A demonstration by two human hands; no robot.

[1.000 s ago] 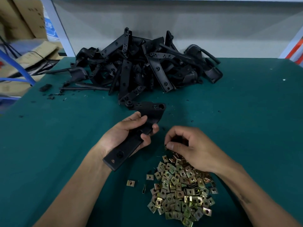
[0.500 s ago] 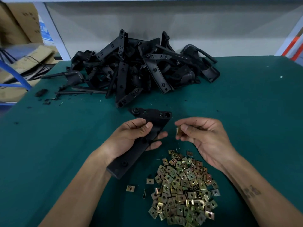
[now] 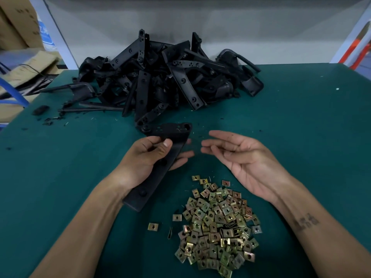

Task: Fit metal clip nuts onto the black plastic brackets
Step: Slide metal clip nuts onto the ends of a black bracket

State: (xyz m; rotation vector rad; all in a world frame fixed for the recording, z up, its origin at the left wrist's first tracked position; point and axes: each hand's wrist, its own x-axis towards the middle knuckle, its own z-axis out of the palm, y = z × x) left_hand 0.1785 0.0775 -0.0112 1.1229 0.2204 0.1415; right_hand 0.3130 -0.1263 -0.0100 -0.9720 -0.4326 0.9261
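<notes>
My left hand (image 3: 146, 157) grips a long black plastic bracket (image 3: 140, 195) around its middle, thumb on top. The bracket's holed end (image 3: 174, 128) points away from me, over the green table. My right hand (image 3: 247, 159) hovers just right of the bracket, palm up, fingers loosely extended toward it. I see no clip nut in it. A heap of brass-coloured metal clip nuts (image 3: 218, 227) lies on the table in front of me, below my right hand. A single loose clip nut (image 3: 153, 226) lies left of the heap.
A big pile of black plastic brackets (image 3: 160, 81) lies at the back of the green table (image 3: 301, 127). Small black scraps (image 3: 41, 110) are scattered at the left edge. Cardboard boxes (image 3: 16, 27) stand beyond the table's left side.
My right hand rose from the clip nut heap pinching a nut, then turned palm up with its fingers spread. My left hand tilted the bracket slightly and kept its hold.
</notes>
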